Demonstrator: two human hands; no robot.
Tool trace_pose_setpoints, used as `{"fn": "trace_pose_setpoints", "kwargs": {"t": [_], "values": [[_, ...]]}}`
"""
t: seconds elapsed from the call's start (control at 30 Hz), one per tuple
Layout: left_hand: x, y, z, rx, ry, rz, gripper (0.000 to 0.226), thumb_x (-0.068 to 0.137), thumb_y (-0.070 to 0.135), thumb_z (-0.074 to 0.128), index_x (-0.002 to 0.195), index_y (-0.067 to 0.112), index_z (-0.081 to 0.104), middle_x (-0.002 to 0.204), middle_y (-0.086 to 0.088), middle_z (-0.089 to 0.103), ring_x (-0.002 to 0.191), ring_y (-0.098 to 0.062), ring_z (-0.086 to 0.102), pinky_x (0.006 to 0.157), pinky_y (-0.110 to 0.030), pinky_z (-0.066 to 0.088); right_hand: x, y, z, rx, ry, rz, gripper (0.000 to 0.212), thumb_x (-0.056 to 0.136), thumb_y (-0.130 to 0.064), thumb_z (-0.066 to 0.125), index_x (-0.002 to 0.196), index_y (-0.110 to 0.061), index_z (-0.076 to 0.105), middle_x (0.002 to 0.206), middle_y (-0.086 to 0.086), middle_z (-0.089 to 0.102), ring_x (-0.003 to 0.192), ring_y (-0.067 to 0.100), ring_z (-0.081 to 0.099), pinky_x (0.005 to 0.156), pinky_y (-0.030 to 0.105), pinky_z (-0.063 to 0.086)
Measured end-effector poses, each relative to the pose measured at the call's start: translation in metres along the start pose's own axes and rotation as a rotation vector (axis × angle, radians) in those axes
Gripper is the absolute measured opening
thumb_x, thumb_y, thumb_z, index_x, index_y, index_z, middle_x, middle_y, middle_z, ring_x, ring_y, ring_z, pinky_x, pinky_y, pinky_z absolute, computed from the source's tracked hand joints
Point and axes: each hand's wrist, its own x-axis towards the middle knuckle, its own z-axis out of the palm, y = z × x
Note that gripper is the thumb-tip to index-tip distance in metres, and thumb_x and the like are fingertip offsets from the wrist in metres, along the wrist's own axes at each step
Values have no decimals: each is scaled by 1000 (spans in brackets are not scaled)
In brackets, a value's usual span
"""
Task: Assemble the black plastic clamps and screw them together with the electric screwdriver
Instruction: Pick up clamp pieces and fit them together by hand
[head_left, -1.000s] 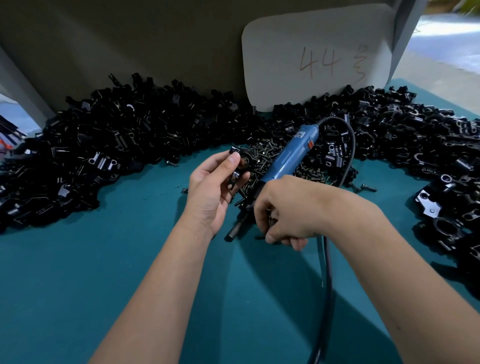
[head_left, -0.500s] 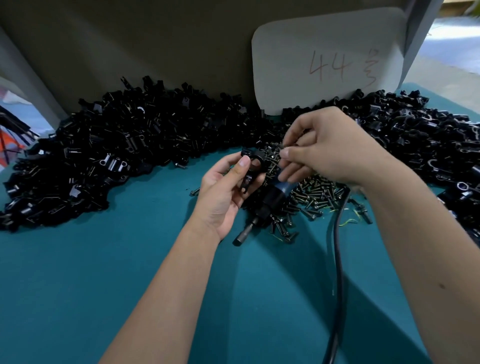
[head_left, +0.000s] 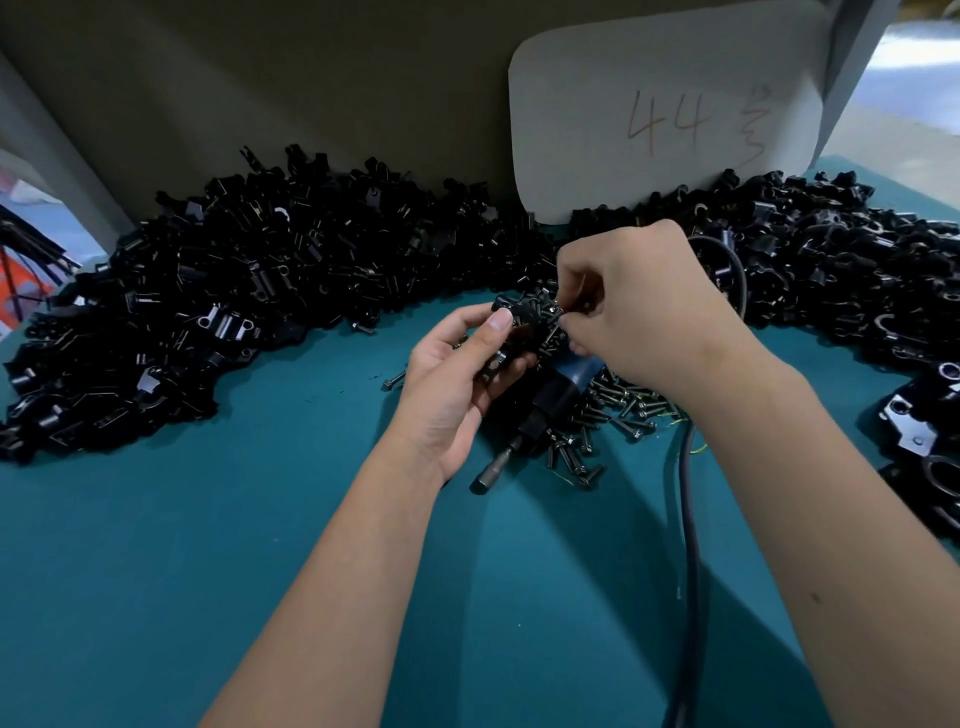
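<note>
My left hand (head_left: 457, 374) grips a black plastic clamp (head_left: 511, 325) between thumb and fingers, just above the table's middle. My right hand (head_left: 644, 317) is right beside it, fingertips pinching a small dark screw (head_left: 558, 312) at the clamp's edge. The blue electric screwdriver (head_left: 550, 400) lies on the teal mat under both hands, its metal bit (head_left: 488, 475) pointing toward me. Loose screws (head_left: 618, 410) are heaped beneath and to the right of the screwdriver.
Big piles of black clamp parts curve along the back left (head_left: 223, 306) and right (head_left: 841, 280). The screwdriver's black cable (head_left: 688, 545) runs down the mat to the near edge. A white card marked 44 (head_left: 665, 114) leans on the back wall.
My right hand let the screwdriver lie on the mat, rose to the screw pile, then came to the clamp with a screw. My left hand kept hold of the clamp.
</note>
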Motion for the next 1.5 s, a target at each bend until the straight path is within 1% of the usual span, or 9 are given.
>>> {"fn": "trace_pose_setpoints", "kwargs": {"t": [0.17, 0.33, 0.47, 0.63, 0.77, 1.03, 1.23, 1.37, 1.5], "values": [[0, -1, -1, 24, -11, -2, 18, 85, 19, 75, 101, 13, 72, 90, -2, 77, 75, -15, 72, 71, -19, 58, -2, 3, 3, 21, -62, -20, 22, 82, 5, 75, 76, -16, 69, 64, -15, 63, 68, 11, 70, 74, 33, 60], [2, -1, -3, -3, -48, -19, 32, 81, 19, 75, 110, 9, 68, 95, -6, 78, 79, -17, 74, 74, -20, 58, -5, 16, -3, 358, -222, 165, 22, 94, 1, 71, 91, -21, 74, 68, -1, 77, 62, 15, 77, 64, 23, 62], [6, -5, -2, -27, -75, -4, 42, 81, 16, 76, 120, 6, 65, 102, -11, 77, 85, -22, 75, 79, -24, 60, -3, 28, -2, 586, -41, 246, 15, 103, -4, 61, 100, -15, 70, 80, 10, 78, 60, 29, 76, 55, 35, 63], [8, -7, -3, -16, -56, 52, 40, 80, 15, 78, 118, 8, 66, 103, -12, 77, 89, -25, 75, 79, -28, 60, -3, 26, 7, 599, 110, 199, 17, 101, -22, 69, 87, -12, 68, 73, 1, 77, 47, 21, 68, 41, 24, 47], [8, -8, -1, 9, -72, 72, 43, 79, 14, 78, 120, 5, 66, 101, -12, 78, 89, -26, 77, 78, -29, 60, -5, 18, 20, 502, 196, 150, 18, 91, -32, 81, 78, -20, 77, 66, -4, 72, 54, 9, 61, 54, 19, 47], [7, -11, -3, 105, -79, 113, 32, 79, 14, 78, 110, 10, 74, 97, -13, 77, 91, -26, 74, 85, -34, 61, -10, 13, 31, 485, 206, 116, 13, 88, -26, 84, 78, -20, 80, 66, -6, 72, 61, 14, 66, 59, 28, 55], [8, -10, -2, 38, 1, 139, 28, 84, 8, 73, 111, 2, 69, 95, -17, 77, 87, -24, 76, 80, -31, 61, -17, 3, 48, 333, 259, -27, 19, 99, -21, 73, 112, -12, 82, 89, 4, 71, 86, 18, 66, 81, 37, 53], [7, -7, -3, -5, 25, 127, 27, 83, 10, 73, 108, 5, 68, 93, -12, 78, 83, -20, 76, 74, -26, 60, -15, 7, 44, 288, 134, -55, 25, 102, -19, 66, 125, -18, 77, 107, 1, 67, 109, 21, 54, 99, 25, 42], [6, -4, -1, -84, -17, 71, 26, 81, 16, 73, 106, 10, 68, 93, -3, 78, 85, -17, 75, 77, -24, 60, -16, 9, 41, 502, 166, 75, 28, 106, -19, 60, 130, -23, 73, 115, -5, 66, 115, 13, 57, 95, 26, 48]]}}
